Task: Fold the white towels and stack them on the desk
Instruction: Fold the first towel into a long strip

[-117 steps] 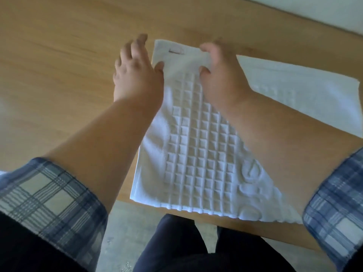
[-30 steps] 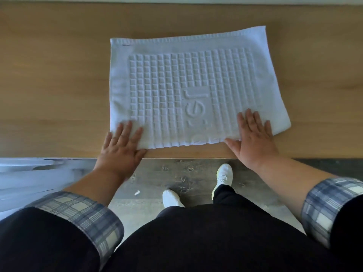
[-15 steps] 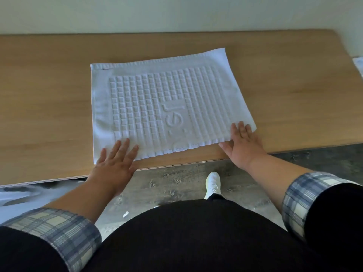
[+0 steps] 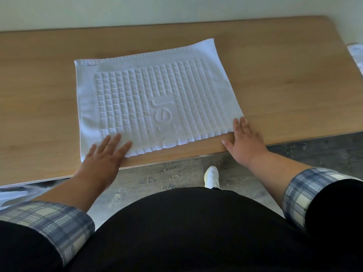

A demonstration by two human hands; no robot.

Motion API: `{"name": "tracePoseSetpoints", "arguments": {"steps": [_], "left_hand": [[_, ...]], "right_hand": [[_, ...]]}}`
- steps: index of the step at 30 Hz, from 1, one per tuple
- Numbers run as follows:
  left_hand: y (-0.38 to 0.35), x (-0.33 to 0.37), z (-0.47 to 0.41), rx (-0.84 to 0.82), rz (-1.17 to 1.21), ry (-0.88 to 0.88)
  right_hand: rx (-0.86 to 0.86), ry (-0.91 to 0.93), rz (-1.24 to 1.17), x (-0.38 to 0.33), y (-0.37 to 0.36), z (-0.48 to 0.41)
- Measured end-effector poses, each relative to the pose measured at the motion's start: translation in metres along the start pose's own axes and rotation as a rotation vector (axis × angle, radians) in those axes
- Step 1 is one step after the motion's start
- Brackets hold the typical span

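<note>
Pressing down with straight, spread fingers, your left grip lies on the near left corner of the white towel and pinches nothing, much as it lay half a second ago. Your right grip is what has changed: its fingers lay on the near right corner then, and now the palm sits on the bare counter just beside that corner, fingers straight and close together, thumb out to the left, only the fingertips at the towel's edge. The towel itself lies flat and folded, its near edge close to the counter's front edge and its embossed grid facing up. That reads as the smoothing of this fold being about finished, so you would likely want a fresh hold on a side edge for the next fold. Further out, another white cloth shows at the far right, beyond the counter's end.
</note>
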State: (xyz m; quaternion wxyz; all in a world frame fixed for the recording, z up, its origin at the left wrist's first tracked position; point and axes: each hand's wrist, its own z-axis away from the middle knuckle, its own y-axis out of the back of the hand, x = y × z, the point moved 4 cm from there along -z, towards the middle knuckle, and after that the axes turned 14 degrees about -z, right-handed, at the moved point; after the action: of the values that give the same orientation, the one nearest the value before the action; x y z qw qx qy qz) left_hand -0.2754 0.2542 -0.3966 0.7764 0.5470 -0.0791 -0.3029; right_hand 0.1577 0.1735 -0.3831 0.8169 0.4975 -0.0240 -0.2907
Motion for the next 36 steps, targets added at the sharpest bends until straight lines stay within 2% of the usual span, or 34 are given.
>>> {"name": "tracePoseSetpoints", "arguments": {"steps": [6,9,18,20,24,28,32,36], "left_hand": [[0.009,-0.016,0.016,0.016,-0.02,0.144],[0.013,-0.025,0.016,0.01,0.018,0.25],[0.012,-0.069,0.021,0.005,0.078,0.456],[0.011,-0.071,0.02,-0.022,0.079,0.457],[0.019,-0.08,0.021,0.088,0.298,0.554],[0.041,-0.086,0.019,0.144,0.371,0.49],[0.059,-0.096,0.025,0.181,0.42,0.478],[0.071,-0.105,0.028,0.183,0.488,0.514]], "right_hand": [[0.282,0.208,0.075,0.004,0.03,-0.014],[0.278,0.216,0.17,0.006,0.037,-0.024],[0.256,0.268,0.14,0.002,0.048,-0.022],[0.254,0.269,0.071,-0.003,0.049,-0.016],[0.315,0.283,-0.116,-0.013,0.06,-0.007],[0.322,0.332,-0.274,-0.026,0.07,-0.001],[0.313,0.23,-0.55,-0.022,0.083,0.007],[0.388,0.077,-0.787,-0.014,0.096,0.019]]}}
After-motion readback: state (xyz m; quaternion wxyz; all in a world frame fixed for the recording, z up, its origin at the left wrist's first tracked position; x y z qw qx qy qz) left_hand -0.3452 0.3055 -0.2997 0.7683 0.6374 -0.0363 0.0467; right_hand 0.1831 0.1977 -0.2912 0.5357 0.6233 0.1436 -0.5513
